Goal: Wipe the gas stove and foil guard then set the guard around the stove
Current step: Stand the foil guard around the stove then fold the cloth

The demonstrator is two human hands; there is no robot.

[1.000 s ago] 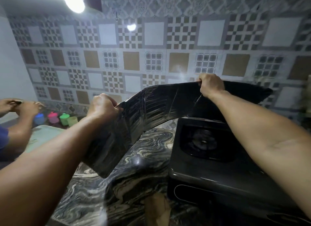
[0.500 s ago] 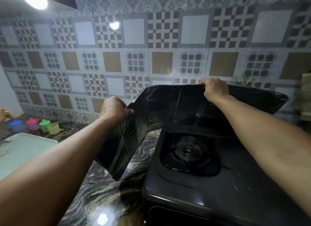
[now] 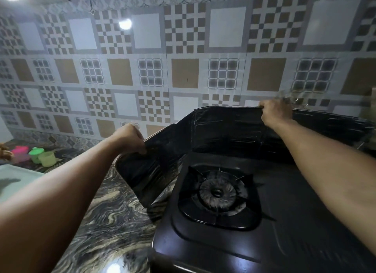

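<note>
A black gas stove (image 3: 254, 244) with one round burner (image 3: 217, 193) stands on the marbled counter at the lower right. A dark, creased foil guard (image 3: 223, 130) stands folded behind the stove and along its left side. My left hand (image 3: 128, 138) grips the top edge of the guard's left panel, which angles down beside the stove's left edge. At the back, my right hand (image 3: 274, 114) pinches the top edge of the rear panel. The guard's right end runs toward the frame's right edge behind my right forearm.
The patterned tile wall (image 3: 183, 69) rises close behind the guard. On the marbled counter (image 3: 105, 222) to the far left sit small pink and green plastic cups (image 3: 40, 156) and a pale board (image 3: 14, 177). Another person's fingers show at the far left edge.
Both hands have carried the guard to the right and lowered it. It now stands behind and left of the stove. The view has shifted right.
</note>
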